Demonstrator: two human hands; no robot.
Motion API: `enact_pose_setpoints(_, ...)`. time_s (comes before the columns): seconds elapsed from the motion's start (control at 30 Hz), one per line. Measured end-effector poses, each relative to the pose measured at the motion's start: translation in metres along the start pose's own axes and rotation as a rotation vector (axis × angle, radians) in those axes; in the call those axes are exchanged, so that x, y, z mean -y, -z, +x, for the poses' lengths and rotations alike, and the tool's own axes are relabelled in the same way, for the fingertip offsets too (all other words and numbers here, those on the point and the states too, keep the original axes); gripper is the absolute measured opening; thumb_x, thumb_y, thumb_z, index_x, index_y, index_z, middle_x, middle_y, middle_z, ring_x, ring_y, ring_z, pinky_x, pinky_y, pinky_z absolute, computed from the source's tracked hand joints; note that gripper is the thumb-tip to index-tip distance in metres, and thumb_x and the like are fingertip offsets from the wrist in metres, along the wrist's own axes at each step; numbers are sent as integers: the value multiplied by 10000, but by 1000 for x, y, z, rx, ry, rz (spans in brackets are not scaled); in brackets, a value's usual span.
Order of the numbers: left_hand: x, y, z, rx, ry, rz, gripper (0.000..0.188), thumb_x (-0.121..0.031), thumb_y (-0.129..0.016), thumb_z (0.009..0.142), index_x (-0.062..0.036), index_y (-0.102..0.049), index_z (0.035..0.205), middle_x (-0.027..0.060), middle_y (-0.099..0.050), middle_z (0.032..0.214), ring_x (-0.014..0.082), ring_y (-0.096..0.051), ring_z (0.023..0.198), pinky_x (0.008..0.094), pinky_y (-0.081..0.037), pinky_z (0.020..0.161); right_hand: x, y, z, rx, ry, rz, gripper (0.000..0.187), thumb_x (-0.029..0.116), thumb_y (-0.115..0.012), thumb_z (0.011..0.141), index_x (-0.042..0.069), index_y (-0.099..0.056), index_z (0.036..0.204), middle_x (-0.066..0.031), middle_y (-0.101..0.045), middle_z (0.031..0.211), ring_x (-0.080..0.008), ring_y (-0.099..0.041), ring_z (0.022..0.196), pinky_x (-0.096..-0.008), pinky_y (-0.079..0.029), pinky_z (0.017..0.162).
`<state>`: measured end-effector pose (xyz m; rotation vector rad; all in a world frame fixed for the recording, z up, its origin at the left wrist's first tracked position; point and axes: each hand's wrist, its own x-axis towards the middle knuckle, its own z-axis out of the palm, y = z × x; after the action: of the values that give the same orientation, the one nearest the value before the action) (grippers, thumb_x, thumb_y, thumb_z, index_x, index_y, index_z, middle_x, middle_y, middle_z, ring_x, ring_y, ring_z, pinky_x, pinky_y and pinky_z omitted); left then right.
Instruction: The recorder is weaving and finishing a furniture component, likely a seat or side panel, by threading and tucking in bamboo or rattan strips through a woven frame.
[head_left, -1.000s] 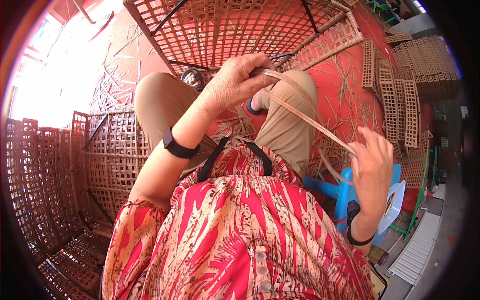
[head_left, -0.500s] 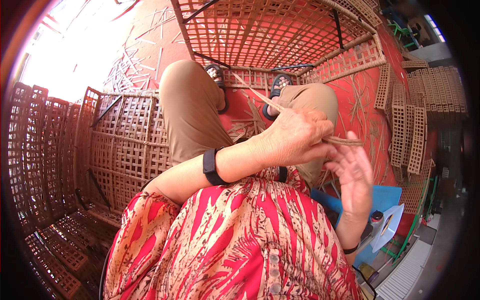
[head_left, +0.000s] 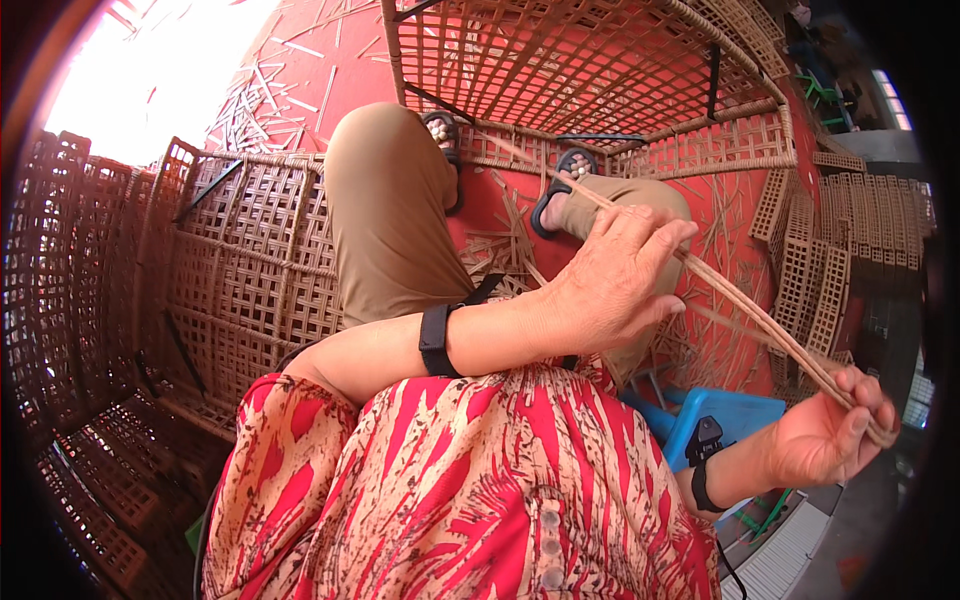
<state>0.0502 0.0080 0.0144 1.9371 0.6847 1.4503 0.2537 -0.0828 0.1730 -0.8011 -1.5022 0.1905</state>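
A doubled strand of tan cane (head_left: pixel 755 315) stretches tight across the right side in front of me. My right hand (head_left: pixel 835 430) is closed round its looped end, out beyond the blue container. Under the curled fingers of my left hand (head_left: pixel 620 275), above my right thigh, the same strand passes; its thumb and forefinger stand apart. The palm side of that hand is hidden. From there the cane runs on toward a large woven cane basket frame (head_left: pixel 560 70) with black struts, in front of my feet. A loose blurred strand hangs below the taut one.
Woven panels (head_left: pixel 245 270) stand at my left. Stacked lattice pieces (head_left: pixel 870 215) lie at the right. Cane scraps (head_left: pixel 265 110) litter the red floor (head_left: pixel 345 60). By my right hip is a blue container (head_left: pixel 725 420) with a black item on it.
My right hand has swung outward to the lower right, drawing the cane out into a long taut length. My left hand has shifted slightly, its thumb and forefinger now farther apart.
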Motion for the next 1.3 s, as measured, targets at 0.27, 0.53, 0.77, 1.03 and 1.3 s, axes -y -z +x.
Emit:
enact_pose_setpoints(0.27, 18, -24, -8, 128, 90, -52, 340, -145, -663, 838, -20, -519, 1119, 162, -504, 1045, 331, -530, 1011, 408, -440, 834, 11, 5, 5, 6, 236, -344, 254, 106, -656, 885, -47, -566, 1067, -181, -642, 890, -268, -605, 761, -334, -521, 670)
enact_pose_setpoints(0.53, 18, -26, -8, 56, 53, -316, 263, -178, -651, 870, -66, -537, 1078, 129, -539, 908, 310, -567, 818, 398, -457, 720, 19, 11, 15, -353, 316, -580, 339, 175, -652, 900, -153, -585, 945, -179, -610, 703, -224, -552, 559, -268, -438, 474)
enact_pose_setpoints(0.77, 6, -13, 0, 112, -303, -96, 327, -221, -698, 828, -133, -553, 1108, 48, -428, 750, 223, -524, 652, 343, -400, 490, 10, 6, 22, -440, 48, -652, 354, 108, -630, 899, -158, -576, 1128, -166, -655, 762, -146, -569, 576, -198, -393, 461)
enact_pose_setpoints(1.03, 2, -2, 7, 38, -311, 196, 293, -215, -731, 783, -193, -604, 1047, 23, -392, 693, 181, -460, 523, 323, -365, 415, -33, 57, 16, -256, -598, -116, 370, 54, -540, 938, -45, -505, 1292, -144, -674, 1018, -48, -522, 612, -169, -386, 477)
enact_pose_setpoints(1.3, 5, 27, 21, -69, -265, 120, 205, -140, -706, 795, -72, -687, 987, 52, -471, 700, 187, -506, 585, 309, -407, 489, -40, 63, 6, -273, -840, 238, 332, 86, -496, 967, -7, -502, 1285, -137, -635, 1043, -75, -493, 574, -189, -415, 427)
